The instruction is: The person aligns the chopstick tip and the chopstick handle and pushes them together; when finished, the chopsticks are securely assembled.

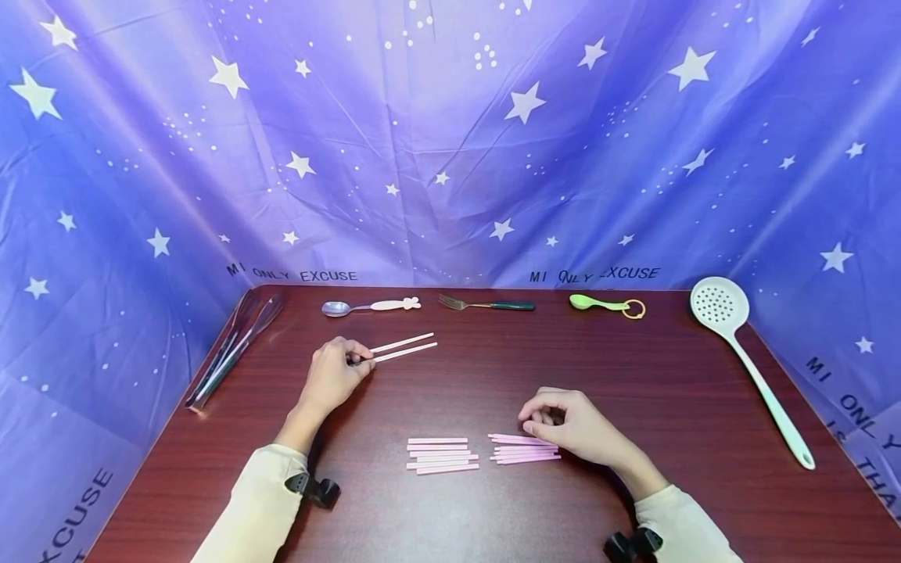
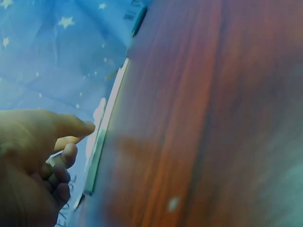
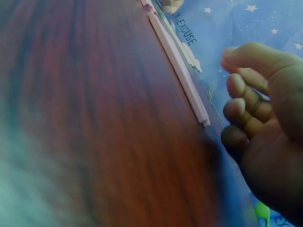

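Observation:
In the head view my left hand (image 1: 338, 371) is low over the left ends of two pale chopsticks (image 1: 407, 352), which lie side by side and point right. The left wrist view shows their green end (image 2: 96, 165) in front of my fingers, and the thumb tip right at the chopsticks. Bent and loose, the other fingers have a gap to the thumb. My right hand (image 1: 566, 422) hovers by the right group of slim pink sticks (image 1: 524, 450), fingers loosely curled around nothing. A second group of pink sticks (image 1: 439, 455) lies just left of it.
Along the back edge lie a spoon (image 1: 394, 305) with a white handle, a fork (image 1: 512, 306) and a small green spoon (image 1: 598, 303) with a ring. A whisk (image 1: 228, 356) is at the left edge, a slotted ladle (image 1: 763, 383) at the right. Starry cloth (image 1: 450, 117) surrounds the table.

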A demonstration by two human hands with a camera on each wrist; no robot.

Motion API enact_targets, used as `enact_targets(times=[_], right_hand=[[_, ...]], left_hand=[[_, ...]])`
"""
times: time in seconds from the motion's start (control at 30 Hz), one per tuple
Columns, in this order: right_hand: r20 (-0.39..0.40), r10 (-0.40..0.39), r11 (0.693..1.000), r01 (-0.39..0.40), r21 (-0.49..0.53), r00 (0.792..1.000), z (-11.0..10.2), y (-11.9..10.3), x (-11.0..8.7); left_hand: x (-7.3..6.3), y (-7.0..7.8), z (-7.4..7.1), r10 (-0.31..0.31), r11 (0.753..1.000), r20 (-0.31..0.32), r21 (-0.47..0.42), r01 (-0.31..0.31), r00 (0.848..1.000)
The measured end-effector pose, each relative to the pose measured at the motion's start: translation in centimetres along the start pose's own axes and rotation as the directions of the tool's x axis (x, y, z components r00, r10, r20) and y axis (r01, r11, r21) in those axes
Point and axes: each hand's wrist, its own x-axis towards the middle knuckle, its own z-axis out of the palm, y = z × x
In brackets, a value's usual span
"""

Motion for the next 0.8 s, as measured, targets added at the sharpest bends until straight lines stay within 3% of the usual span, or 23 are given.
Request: enact_targets(times=[0.17,0.3,0.43,0.57,0.67,0.8], right_hand=[[0.013,-0.006,0.999,0.006,-0.045,1.000,0.7,0.3,-0.2],[0.021,-0.019,0.998,0.020,-0.054,1.000,1.0,0.5,-0.2],[0.008,-0.049,0.996,0.050,-0.068,0.999,1.3,0.8,-0.2],[0.002,-0.079,0.992,0.079,-0.096,0.997,1.5,1.0,-0.3],[0.004,-0.089,0.987,0.088,-0.135,0.996,1.6,1.0,-0.3],[0.004,-0.079,0.976,0.078,-0.205,0.997,1.8,0.9,-0.2]], left_hand=[[-1.3,1.8,0.5,0.070,0.995,0.008,-0.069,-0.069,0.998],[-2.7,3.5,1.1,0.122,0.980,0.084,-0.171,-0.106,0.989],[-3.8,4.9,2.0,0.152,0.962,0.179,-0.254,-0.104,0.972],[-4.5,5.7,2.8,0.177,0.948,0.219,-0.299,-0.107,0.960],[-5.1,5.9,3.1,0.219,0.935,0.252,-0.329,-0.129,0.943],[-5.8,6.0,3.2,0.277,0.914,0.318,-0.378,-0.147,0.907]])
